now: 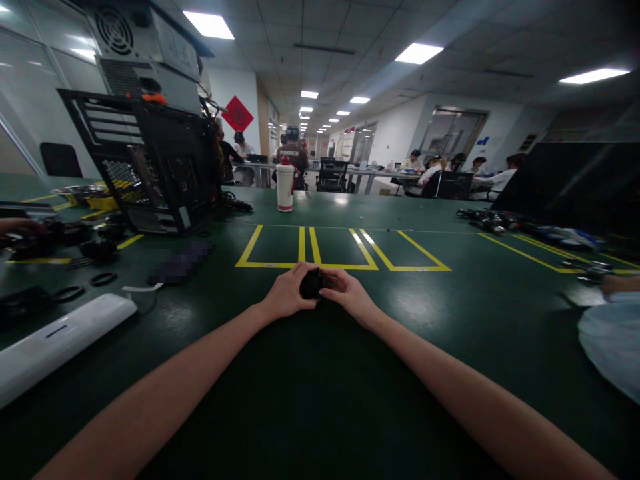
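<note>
Between my two hands is a small, dark, rounded object (311, 285) whose exact kind I cannot make out. My left hand (289, 292) wraps round its left side, thumb below and fingers over the top. From the right, the fingers and thumb of my right hand (350, 293) close on its edge. Both hands are low over the green tabletop (310, 373), just in front of the yellow tape outlines (307, 265). Part of the object is hidden behind my fingers.
A black computer case (155, 167) stands at the left, near a white cup (285, 188). A long white device (65, 340), black rings (69, 293) and dark parts lie at the left. Another person's sleeve (613, 333) shows at the right, near cables (487, 219). People sit farther back.
</note>
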The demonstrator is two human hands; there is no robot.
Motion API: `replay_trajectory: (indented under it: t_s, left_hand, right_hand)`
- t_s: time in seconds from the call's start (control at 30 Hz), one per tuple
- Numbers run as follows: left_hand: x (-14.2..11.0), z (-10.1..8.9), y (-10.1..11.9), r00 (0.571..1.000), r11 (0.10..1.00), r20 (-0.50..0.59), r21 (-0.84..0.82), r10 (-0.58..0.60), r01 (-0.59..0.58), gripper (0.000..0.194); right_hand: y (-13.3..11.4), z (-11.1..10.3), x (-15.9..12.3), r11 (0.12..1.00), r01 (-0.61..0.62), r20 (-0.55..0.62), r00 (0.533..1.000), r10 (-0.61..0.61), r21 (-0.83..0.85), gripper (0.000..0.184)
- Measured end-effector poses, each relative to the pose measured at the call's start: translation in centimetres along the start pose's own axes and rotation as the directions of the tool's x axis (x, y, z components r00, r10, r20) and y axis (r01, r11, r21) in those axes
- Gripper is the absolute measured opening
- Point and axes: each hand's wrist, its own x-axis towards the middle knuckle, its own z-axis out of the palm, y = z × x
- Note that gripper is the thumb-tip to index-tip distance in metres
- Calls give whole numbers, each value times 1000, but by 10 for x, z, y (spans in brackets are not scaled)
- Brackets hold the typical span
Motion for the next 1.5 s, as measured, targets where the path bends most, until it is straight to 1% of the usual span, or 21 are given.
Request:
replay_trajectory:
  t_s: [0.17,0.27,0.33,0.5,0.73,0.8,0.93,1.0,1.07,1.17,1.3,1.4,1.5]
  left_hand:
    - [0,-3,3,999,1000,26,-9,-28,28,60]
    - [-1,-2,2,1000,1000,18,0,-22,22,60]
    - [-1,-2,1,1000,1000,11,5,-21,21,59]
    - [-1,-2,0,1000,1000,20,11,-12,12,60]
    - [-1,-3,2,1000,1000,26,10,1,-1,60]
    - [-1,-3,2,1000,1000,23,11,5,-5,60]
    - [0,-1,1,1000,1000,8,16,5,-5,59]
    - [0,0,0,1000,1000,10,15,6,-6,59]
    - [0,0,1,1000,1000,13,14,6,-6,59]
    - [0,-2,2,1000,1000,21,19,-2,1,60]
    - [0,-3,3,1000,1000,27,22,-12,11,60]
    - [0,-3,3,999,1000,28,23,-20,20,59]
    - [0,-3,3,999,1000,29,21,-23,22,58]
  right_hand:
    - [1,1,-3,998,-11,37,999,8,61,35]
    - [0,0,-4,999,1,12,1000,-2,50,27]
    - [0,0,-4,999,20,18,1000,-21,27,25]
    - [2,3,-4,993,104,16,995,-103,-62,37]
    - [7,9,-5,952,219,8,975,-223,-215,41]
    - [6,9,-6,951,212,7,976,-216,-225,41]
    - [1,7,-7,962,167,-11,985,-174,-217,28]
    - [-1,6,-7,964,166,-8,985,-171,-208,25]
    - [-2,6,-7,963,187,4,982,-190,-192,27]
    - [-3,6,-8,955,239,12,971,-241,-178,34]
    - [-5,8,-12,934,265,-40,958,-283,-240,37]
    - [-6,9,-12,906,261,-77,950,-302,-333,37]
    - [-3,8,-10,895,209,-60,966,-252,-394,40]
